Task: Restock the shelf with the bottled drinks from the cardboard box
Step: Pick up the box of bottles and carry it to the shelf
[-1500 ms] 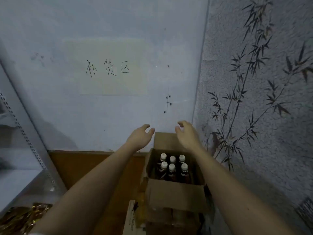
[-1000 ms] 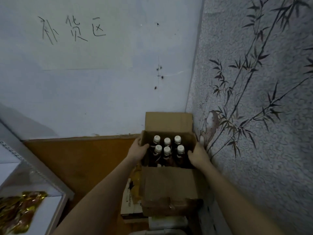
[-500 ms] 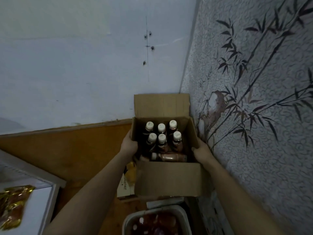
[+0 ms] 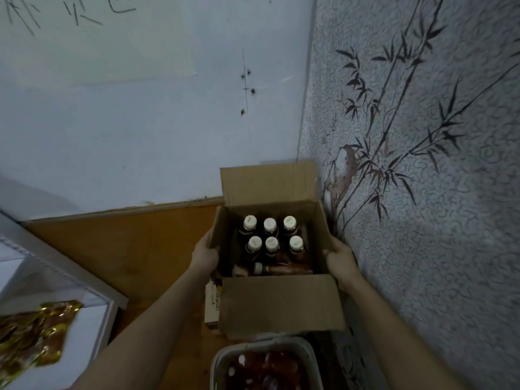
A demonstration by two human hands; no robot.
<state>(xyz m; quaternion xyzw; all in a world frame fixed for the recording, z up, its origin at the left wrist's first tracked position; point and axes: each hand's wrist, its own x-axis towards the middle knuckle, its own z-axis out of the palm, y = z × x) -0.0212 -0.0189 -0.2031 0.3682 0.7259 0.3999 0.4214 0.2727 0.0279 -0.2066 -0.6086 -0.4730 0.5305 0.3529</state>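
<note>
An open cardboard box point(image 4: 281, 302) sits in the corner of the room, its flaps folded out. Inside stand several brown bottled drinks with white caps point(image 4: 271, 243), and one more bottle lies on its side point(image 4: 281, 268) at the front. My left hand point(image 4: 204, 256) grips the box's left wall. My right hand point(image 4: 339, 257) grips its right wall, close to the wallpapered wall. The white shelf point(image 4: 92, 302) is at the lower left.
A grey tub point(image 4: 306, 347) with dark red bottles sits just below the box. A smaller printed carton point(image 4: 211, 305) stands left of the box. Gold foil packets point(image 4: 31, 333) lie on the shelf. Bamboo-patterned wall runs along the right; orange floor lies left.
My hands came down from above the box and took hold of its two sides. The view tipped downward, then back up a little, bringing the tub into sight.
</note>
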